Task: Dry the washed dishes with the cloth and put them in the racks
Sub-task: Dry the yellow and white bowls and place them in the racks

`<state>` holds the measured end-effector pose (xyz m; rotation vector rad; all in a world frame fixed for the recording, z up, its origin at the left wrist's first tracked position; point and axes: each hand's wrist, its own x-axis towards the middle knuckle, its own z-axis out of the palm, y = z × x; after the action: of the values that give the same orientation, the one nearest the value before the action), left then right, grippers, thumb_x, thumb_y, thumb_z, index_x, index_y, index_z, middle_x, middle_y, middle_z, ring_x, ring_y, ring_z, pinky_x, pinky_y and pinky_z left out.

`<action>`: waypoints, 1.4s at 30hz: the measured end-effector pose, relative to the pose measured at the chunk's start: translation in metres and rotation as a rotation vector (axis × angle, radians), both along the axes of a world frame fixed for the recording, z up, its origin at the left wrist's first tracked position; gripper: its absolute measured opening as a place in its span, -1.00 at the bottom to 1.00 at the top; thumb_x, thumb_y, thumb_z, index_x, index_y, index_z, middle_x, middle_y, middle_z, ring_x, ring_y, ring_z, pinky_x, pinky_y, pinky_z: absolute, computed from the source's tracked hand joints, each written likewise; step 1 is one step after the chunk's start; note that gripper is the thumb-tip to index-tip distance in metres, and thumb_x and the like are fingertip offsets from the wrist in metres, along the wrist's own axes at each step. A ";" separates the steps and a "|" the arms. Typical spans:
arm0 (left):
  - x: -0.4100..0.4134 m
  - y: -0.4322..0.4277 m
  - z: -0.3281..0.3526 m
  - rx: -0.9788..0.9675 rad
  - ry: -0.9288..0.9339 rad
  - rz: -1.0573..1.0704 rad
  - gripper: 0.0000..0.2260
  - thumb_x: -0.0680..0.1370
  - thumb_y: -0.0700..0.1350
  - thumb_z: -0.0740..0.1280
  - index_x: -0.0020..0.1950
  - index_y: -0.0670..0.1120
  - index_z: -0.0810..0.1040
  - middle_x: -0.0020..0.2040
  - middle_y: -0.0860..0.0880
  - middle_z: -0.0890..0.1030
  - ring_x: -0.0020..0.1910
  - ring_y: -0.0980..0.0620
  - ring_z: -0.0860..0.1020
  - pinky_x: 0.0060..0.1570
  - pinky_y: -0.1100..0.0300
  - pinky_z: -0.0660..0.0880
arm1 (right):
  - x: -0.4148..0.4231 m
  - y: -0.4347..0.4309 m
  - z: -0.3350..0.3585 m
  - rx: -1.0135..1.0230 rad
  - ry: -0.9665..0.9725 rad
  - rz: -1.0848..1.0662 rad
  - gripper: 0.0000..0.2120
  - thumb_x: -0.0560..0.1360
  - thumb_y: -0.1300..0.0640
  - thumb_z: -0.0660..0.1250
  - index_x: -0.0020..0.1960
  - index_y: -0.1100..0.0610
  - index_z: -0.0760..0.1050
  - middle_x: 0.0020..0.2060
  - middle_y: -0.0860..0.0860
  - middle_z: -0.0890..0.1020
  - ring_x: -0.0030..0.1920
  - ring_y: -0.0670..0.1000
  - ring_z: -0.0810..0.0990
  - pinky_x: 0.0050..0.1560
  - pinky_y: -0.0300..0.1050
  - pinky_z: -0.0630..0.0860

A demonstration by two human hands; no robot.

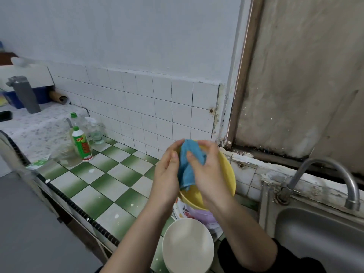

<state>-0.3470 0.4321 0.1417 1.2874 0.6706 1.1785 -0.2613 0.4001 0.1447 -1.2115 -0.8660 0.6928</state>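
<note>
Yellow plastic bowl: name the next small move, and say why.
Probably sweep the blue cloth round the inside of the yellow plastic bowl: the right hand pinches it bunched at the left side, while the left hand holds the bowl tilted.
</note>
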 end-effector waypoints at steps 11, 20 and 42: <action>-0.027 0.021 0.012 0.070 0.041 -0.060 -0.72 0.65 -0.06 0.11 0.21 0.03 0.59 0.15 0.01 0.66 0.16 -0.01 0.61 0.17 0.09 0.54 | 0.032 0.007 -0.014 -0.084 -1.312 -0.326 -0.49 0.24 0.41 0.46 0.05 -0.08 0.60 -0.03 0.00 0.52 0.01 0.14 0.52 -0.08 -0.08 0.38; -0.024 0.029 0.014 0.232 0.091 0.013 -0.71 0.54 0.08 0.16 0.09 0.16 0.65 0.15 0.13 0.65 0.23 0.08 0.53 0.31 0.09 0.36 | 0.027 0.011 -0.018 -0.041 -0.826 0.563 -0.58 0.30 0.27 0.38 0.01 -0.19 0.58 -0.04 -0.08 0.66 0.01 0.01 0.61 0.09 0.01 0.55; 0.002 0.003 -0.005 0.105 -0.033 0.027 -0.73 0.67 -0.13 0.10 0.27 -0.03 0.53 0.18 -0.08 0.63 0.14 0.05 0.59 0.19 0.22 0.51 | 0.038 0.022 -0.021 -0.021 -0.652 -0.019 -0.64 0.34 0.22 0.46 0.01 -0.17 0.54 -0.05 -0.07 0.61 0.01 0.02 0.60 0.05 -0.10 0.52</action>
<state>-0.3446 0.4353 0.1365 1.3472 0.6101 1.2687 -0.2236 0.4219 0.1234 -1.4892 -1.3806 0.2808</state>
